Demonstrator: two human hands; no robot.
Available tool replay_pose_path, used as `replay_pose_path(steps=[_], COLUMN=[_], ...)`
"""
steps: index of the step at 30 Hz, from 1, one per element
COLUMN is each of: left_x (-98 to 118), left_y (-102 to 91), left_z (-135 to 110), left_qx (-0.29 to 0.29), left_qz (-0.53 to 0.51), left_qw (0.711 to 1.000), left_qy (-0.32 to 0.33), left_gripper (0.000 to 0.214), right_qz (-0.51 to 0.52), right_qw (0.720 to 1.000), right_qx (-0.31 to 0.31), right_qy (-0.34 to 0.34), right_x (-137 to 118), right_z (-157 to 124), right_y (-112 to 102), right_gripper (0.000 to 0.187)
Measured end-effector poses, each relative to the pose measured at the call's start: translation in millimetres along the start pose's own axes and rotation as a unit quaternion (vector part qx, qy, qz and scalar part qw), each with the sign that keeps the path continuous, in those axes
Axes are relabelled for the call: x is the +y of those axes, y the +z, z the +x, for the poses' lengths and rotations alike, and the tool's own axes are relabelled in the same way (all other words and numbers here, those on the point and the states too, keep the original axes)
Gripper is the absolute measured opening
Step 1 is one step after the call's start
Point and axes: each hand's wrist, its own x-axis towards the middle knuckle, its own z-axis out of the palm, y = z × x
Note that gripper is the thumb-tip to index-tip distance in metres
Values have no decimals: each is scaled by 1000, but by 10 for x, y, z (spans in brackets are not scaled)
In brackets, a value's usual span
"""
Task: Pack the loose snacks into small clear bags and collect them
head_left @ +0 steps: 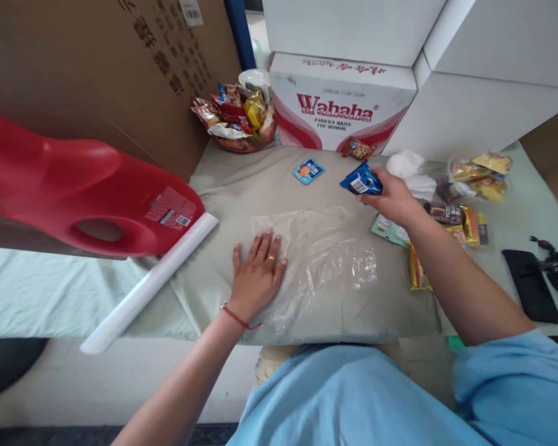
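Observation:
My left hand point(259, 272) lies flat with its fingers stretched out, pressing on the left part of a sheet of clear plastic film point(335, 266) spread over the cloth. My right hand point(395, 195) grips a blue snack packet point(361, 179), lifted a little above the table at the film's far right. A small blue sachet point(309, 171) with an orange picture lies flat beyond the film. Just under my right wrist are a pale green packet point(389, 230) and yellow-wrapped snacks point(417, 269), partly hidden by my forearm.
At left, a roll of plastic film point(151, 285) leans beside a red jug point(121, 198). A snack basket point(242, 144) and Wahaba-like white carton point(341, 105) stand behind, with an orange-brown packet point(359, 148) before it. Rightward are crumpled tissues point(407, 164), a snack-filled clear container point(478, 179) and a black phone point(531, 286).

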Motion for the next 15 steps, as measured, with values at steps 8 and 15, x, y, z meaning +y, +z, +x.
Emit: replay_pose_path(steps=[8, 15], left_x=[1, -80], left_y=[-61, -123], left_z=[24, 66], left_qx=[-23, -75], left_qz=[2, -8], left_qw=[1000, 997], left_qy=[-11, 8], left_gripper=[63, 68], right_qz=[20, 13], right_qw=[913, 921], right_qx=[-331, -373], right_qy=[-238, -108], right_x=[-667, 234], right_z=[-754, -1367], right_y=[213, -150], right_gripper=[40, 36])
